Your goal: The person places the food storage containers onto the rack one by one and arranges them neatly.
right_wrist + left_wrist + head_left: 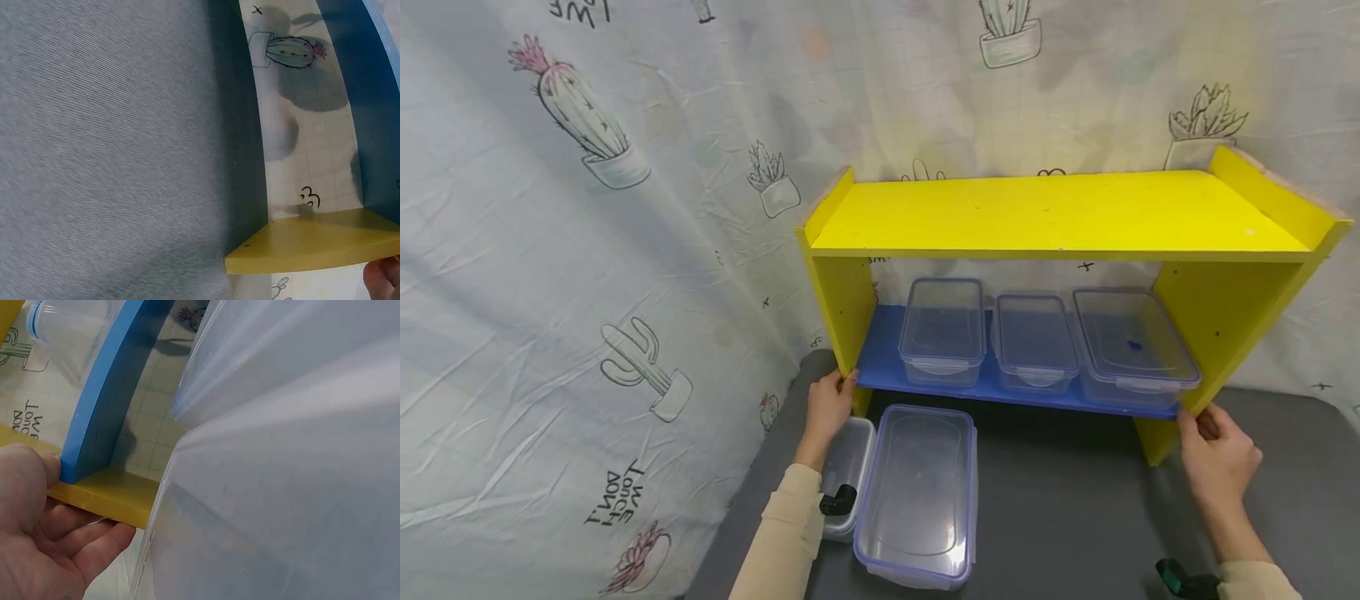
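A small yellow shelf unit point(1060, 212) with a blue lower board point(880, 354) stands on the dark grey table. My left hand point(827, 412) grips its left side panel where the blue board meets it. In the left wrist view, the thumb is at the blue edge and the fingers lie along the outside of the yellow panel point(103, 494). The right side panel point(1240, 325) is held low down by my right hand point(1217, 450); only fingertips point(381, 281) of it show in the right wrist view. Three clear lidded containers point(942, 325) point(1036, 337) point(1135, 337) sit on the blue board.
A large clear container point(917, 492) with a purple-rimmed lid lies on the table before the shelf's left half. Beside it, partly behind my left forearm, is a smaller grey-lidded container point(850, 458). A cactus-print curtain point(625, 275) hangs at the left and behind.
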`<state>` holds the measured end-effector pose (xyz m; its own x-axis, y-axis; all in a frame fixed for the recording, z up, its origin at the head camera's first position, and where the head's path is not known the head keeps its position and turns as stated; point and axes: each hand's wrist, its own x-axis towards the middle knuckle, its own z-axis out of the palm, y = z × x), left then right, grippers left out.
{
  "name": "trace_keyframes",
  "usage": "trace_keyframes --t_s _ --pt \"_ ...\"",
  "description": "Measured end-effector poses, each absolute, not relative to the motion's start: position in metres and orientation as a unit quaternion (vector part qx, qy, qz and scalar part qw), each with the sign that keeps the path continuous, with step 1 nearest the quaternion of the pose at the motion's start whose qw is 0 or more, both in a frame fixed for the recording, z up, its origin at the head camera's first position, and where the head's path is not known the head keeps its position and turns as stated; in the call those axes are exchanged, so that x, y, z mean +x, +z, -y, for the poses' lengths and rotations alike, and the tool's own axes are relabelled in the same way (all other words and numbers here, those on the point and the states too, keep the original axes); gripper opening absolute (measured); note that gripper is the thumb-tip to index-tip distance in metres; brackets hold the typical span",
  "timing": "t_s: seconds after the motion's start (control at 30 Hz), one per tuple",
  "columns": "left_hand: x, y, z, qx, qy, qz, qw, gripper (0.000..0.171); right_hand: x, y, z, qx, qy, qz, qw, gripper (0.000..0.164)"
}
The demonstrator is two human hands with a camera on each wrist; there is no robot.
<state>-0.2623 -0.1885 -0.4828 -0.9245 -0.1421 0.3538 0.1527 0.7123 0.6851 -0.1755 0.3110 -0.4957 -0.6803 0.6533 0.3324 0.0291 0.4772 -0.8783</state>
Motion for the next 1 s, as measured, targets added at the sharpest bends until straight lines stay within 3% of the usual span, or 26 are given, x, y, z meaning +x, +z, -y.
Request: trace_keyframes --t_s 0.4,0.73,1.0 --pt "-0.262 -0.482 0.188 0.000 -0.381 0.906 0.183 0.033 -0.188 -0.490 -0.317 -0.196 0.425 0.818 0.334 0.036" --pt "-0.262 -0.484 0.187 0.000 -0.378 0.907 0.183 0.034 -0.193 -0.490 -0.327 -0.198 0.363 0.868 0.276 0.032" --pt "-0.262 -0.481 0.191 -0.002 -0.373 0.912 0.173 0.033 -0.194 -0.496 -0.325 -0.179 0.391 0.852 0.297 0.030"
